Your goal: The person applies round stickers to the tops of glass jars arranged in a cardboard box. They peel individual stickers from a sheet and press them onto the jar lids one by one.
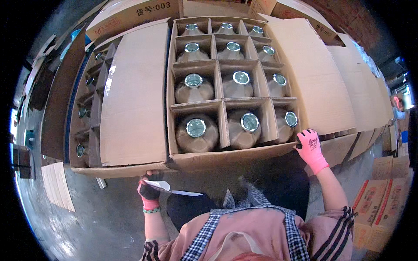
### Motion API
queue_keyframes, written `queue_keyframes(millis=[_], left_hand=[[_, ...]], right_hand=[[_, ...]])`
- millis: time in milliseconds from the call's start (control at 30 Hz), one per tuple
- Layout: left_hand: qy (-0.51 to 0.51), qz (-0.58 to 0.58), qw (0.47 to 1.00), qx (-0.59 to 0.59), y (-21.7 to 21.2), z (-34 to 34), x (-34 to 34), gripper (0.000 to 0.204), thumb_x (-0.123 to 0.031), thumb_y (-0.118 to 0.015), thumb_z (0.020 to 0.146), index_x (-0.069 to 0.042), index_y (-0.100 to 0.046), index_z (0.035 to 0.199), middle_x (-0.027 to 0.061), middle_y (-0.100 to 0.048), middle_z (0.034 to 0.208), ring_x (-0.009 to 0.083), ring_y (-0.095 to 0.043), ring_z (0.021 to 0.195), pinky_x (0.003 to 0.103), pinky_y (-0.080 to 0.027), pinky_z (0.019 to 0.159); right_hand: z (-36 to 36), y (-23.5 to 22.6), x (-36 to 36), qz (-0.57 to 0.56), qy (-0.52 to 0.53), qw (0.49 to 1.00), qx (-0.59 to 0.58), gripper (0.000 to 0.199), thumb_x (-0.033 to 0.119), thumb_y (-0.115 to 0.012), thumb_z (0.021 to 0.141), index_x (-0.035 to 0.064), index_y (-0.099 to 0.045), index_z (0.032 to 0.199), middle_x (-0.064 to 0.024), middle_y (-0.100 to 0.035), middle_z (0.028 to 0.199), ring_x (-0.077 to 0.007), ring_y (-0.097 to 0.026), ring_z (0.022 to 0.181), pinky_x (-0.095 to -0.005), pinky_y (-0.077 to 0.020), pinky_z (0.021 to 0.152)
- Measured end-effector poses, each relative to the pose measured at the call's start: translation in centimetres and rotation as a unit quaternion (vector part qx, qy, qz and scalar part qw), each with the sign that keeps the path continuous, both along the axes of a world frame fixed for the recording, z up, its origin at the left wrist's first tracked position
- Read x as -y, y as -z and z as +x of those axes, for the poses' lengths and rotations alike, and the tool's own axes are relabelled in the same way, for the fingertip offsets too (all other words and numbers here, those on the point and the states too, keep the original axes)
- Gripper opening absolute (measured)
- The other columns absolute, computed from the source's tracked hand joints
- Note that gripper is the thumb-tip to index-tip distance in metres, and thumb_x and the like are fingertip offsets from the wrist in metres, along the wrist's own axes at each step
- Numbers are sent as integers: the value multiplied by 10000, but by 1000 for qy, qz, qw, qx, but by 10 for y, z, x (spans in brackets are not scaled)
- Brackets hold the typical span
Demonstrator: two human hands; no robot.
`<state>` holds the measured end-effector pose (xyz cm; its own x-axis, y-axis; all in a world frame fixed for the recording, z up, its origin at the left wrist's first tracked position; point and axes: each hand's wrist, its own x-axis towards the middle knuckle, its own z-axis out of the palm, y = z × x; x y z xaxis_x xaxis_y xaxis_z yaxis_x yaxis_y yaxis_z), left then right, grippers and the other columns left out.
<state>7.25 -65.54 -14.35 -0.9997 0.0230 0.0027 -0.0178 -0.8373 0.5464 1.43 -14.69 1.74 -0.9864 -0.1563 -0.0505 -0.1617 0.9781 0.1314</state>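
Note:
In front of me stands an open cardboard box (235,159), split by cardboard dividers (224,124) into cells. Each cell holds a clear glass jar (196,139) with a round, shiny rim on top. My right hand (310,145), in a pink glove with dark fingertips, is closed over the box's near right corner. At the box's near left, my left hand (149,191), in a pink and black glove, grips a folded white paper (159,185). A thin strip of it sticks out to the right. The left fingers are partly hidden by the paper.
A second box on the left holds more jars (82,112), partly covered by a cardboard flap (137,95). Another flap (311,74) leans out on the right. Closed cartons (139,17) stand behind, and flattened cartons (379,200) lie at lower right. A cardboard piece (58,186) lies on the floor.

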Motion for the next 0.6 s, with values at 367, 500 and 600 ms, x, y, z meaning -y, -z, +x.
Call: queue_keyframes(millis=[367, 500, 600], left_hand=[[-46, -234, 955, 175, -63, 17, 4, 329, -236, -569, 786, 15, -511, 989, 101, -536, 977, 241, -530, 897, 393, -438, 788], [53, -275, 932, 230, -99, 7, -6, 388, -187, -601, 755, 54, -488, 1037, 94, -534, 1002, 208, -540, 883, 339, -462, 749], [58, -379, 880, 281, -117, 9, 2, 436, -195, -600, 750, 82, -476, 1063, 112, -548, 993, 189, -542, 879, 305, -444, 777]], right_hand=[[-9, 14, -15, -100, -99, 990, -10, 198, 147, -629, 618, 83, -519, 770, -102, -502, 777, -278, -490, 814, -409, -380, 780], [-9, 23, -25, -164, -132, 977, -29, 136, 115, -569, 645, 77, -517, 764, -101, -497, 759, -273, -492, 793, -417, -382, 771], [-7, 26, -27, -172, -139, 975, -26, 159, 100, -556, 632, 72, -522, 784, -110, -502, 778, -290, -490, 818, -424, -377, 792]])
